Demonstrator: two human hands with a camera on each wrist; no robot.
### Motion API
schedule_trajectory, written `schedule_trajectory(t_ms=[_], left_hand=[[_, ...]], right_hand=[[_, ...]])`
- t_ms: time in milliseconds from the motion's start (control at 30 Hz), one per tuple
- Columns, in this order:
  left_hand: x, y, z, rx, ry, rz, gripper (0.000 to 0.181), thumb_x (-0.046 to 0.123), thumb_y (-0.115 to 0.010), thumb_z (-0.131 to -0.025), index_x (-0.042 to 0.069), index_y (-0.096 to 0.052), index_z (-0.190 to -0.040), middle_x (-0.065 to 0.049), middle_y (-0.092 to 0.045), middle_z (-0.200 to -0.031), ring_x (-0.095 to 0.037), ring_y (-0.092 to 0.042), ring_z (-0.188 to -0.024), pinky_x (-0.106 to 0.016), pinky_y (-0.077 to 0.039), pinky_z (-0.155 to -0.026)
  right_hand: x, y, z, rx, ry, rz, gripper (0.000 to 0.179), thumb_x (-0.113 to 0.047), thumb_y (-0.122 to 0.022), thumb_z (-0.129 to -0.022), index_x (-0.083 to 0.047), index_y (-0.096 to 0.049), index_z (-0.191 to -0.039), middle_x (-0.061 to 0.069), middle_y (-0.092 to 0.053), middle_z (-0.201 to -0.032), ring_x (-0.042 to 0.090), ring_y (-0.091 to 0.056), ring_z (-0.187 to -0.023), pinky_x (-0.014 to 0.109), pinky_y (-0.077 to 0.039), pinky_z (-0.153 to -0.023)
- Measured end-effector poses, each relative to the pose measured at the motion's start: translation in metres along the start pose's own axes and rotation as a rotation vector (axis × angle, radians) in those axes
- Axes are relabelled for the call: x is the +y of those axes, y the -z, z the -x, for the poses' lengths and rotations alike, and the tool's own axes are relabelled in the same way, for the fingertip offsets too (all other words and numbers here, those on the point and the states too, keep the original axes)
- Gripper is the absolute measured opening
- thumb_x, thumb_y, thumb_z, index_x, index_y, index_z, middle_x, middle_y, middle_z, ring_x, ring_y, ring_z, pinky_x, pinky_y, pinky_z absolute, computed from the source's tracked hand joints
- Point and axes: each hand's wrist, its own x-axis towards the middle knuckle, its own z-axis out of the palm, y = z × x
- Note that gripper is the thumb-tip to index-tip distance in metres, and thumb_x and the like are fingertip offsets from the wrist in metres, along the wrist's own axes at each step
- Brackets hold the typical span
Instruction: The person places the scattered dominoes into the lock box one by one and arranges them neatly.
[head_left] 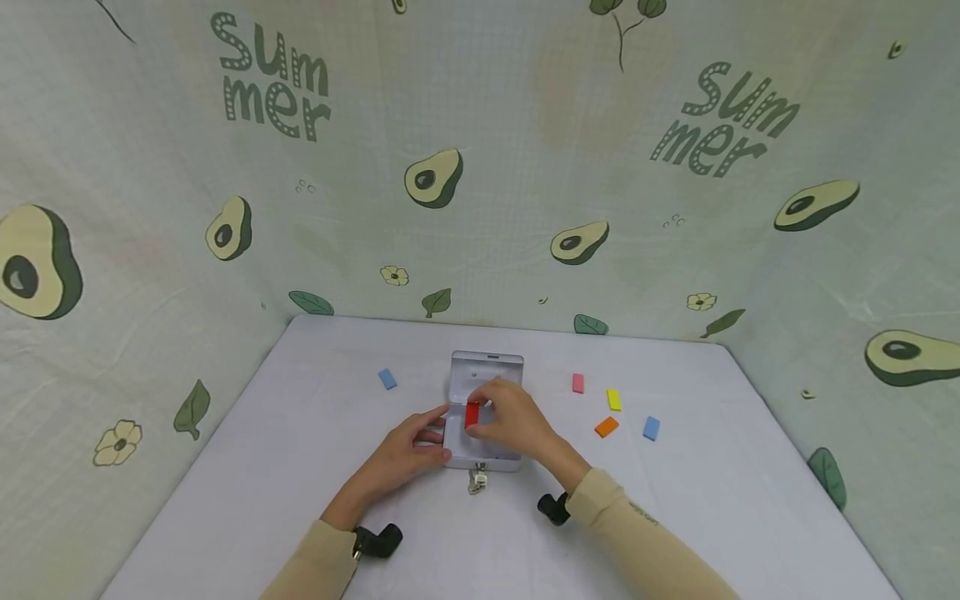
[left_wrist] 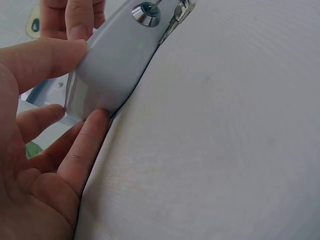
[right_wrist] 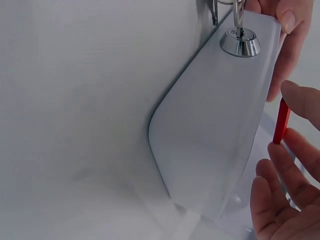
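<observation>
One white tabletop [head_left: 720,500], avocado-print backdrop [head_left: 495,100], open box [head_left: 498,452], red block [head_left: 472,415]

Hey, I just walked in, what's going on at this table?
A person's right hand pinches a red block at the open box; whether it touches the bottom is hard to tell. The left hand touches the box's left side. A key sits in the lock at the front. Outside, one blue block lies to the left; pink, yellow, orange and blue ones lie to the right.
</observation>
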Motion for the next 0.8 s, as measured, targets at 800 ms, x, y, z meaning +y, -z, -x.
schedule_trajectory(t_ms=[800], left_hand=[[0.0, 0.002, 0.0, 0.003, -0.004, 0.006, 0.075, 0.03, -0.08, -0.095, 0.025, -0.047, -0.162, -0.008, -0.055, -0.151, -0.025, -0.061, -0.129, -0.026, -0.054, -0.101]], right_hand=[[-0.001, -0.026, -0.003, 0.008, -0.045, -0.021, 0.041, -0.017, -0.092, -0.082, -0.007, -0.077, -0.119, 0.001, -0.067, -0.1, 0.013, -0.055, -0.087, 0.027, -0.052, -0.077]])
